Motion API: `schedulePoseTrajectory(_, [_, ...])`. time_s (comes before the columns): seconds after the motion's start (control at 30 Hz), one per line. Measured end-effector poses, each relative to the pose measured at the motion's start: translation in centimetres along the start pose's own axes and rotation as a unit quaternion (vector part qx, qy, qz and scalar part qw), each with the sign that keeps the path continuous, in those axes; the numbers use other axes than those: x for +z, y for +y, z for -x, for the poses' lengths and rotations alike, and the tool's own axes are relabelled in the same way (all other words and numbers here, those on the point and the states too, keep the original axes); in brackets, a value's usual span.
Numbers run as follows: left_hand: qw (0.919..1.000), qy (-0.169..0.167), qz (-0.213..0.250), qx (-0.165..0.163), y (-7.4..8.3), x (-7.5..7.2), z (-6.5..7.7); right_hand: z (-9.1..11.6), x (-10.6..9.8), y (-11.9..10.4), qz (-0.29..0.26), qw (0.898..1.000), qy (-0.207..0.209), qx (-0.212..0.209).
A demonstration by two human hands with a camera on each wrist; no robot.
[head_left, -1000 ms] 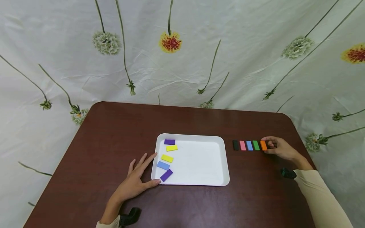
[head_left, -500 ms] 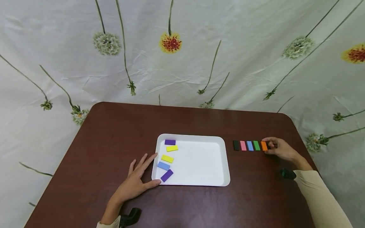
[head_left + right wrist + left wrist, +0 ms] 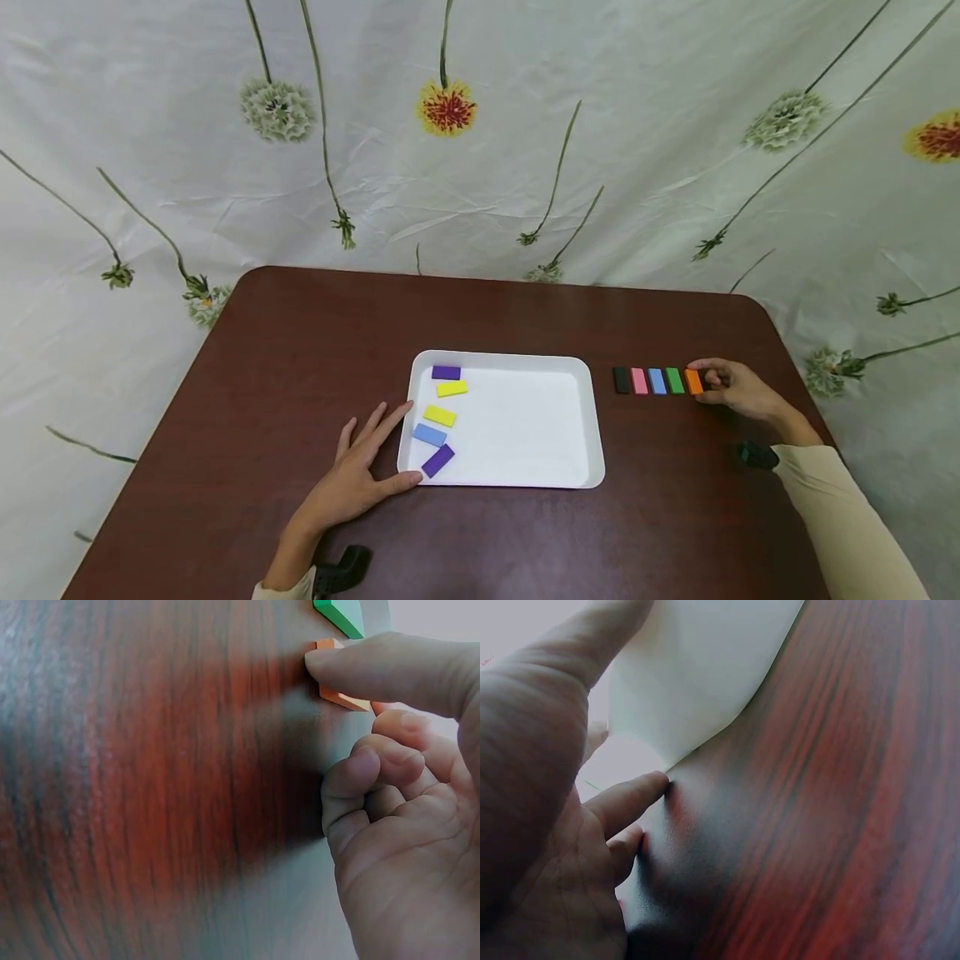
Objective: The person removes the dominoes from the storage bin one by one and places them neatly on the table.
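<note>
My right hand (image 3: 738, 392) pinches an orange block (image 3: 693, 382) between thumb and index finger, the other fingers curled in. This block stands at the right end of a row: a black block (image 3: 621, 381), a pink block (image 3: 639, 382), a light blue block (image 3: 657, 382) and a green block (image 3: 675, 382). In the right wrist view the thumb (image 3: 375, 666) lies along one end of the orange block. My left hand (image 3: 352, 483) spreads along the left side of a white tray (image 3: 525, 425), its index fingertip and thumb tip at the rim.
Inside the tray, along its left side, lie a purple block (image 3: 446, 372), a yellow block (image 3: 452, 388), a second yellow block (image 3: 439, 416), a blue block (image 3: 430, 435) and another purple block (image 3: 438, 460). The brown table (image 3: 525, 542) meets a flower-patterned cloth (image 3: 637, 208) behind.
</note>
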State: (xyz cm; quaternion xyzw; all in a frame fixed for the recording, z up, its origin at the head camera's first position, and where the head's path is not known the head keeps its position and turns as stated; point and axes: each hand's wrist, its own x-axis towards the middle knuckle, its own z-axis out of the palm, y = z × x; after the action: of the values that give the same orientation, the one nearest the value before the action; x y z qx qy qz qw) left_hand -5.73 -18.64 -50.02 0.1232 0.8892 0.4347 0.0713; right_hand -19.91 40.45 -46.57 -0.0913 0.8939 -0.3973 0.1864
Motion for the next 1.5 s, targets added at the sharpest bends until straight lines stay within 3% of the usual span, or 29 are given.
schedulePoseTrajectory(0.33, [1.0000, 0.000, 0.003, -0.005, -0.1, -0.1, 0.1, -0.3, 0.0, -0.2, -0.014, 1.000, 0.002, -0.002])
schedulePoseTrajectory(0.63, [1.0000, 0.000, 0.001, -0.006, -0.2, 0.0, 0.1, 0.2, 0.1, 0.0, 0.007, 1.000, 0.008, -0.005])
schedulePoseTrajectory(0.9, [0.9999, -0.003, 0.005, -0.011, -0.3, 0.1, 0.3, 0.6, 0.4, -0.2, -0.025, 0.999, 0.026, -0.025])
schedulePoseTrajectory(1.17, [1.0000, -0.002, 0.008, -0.006, -0.2, 0.1, 0.3, -0.4, 1.1, -2.3, -0.009, 0.997, 0.038, -0.061])
schedulePoseTrajectory(1.5, [1.0000, 0.002, 0.007, -0.005, -0.1, 0.1, 0.2, -2.2, 2.5, -6.1, -0.018, 0.991, 0.000, -0.135])
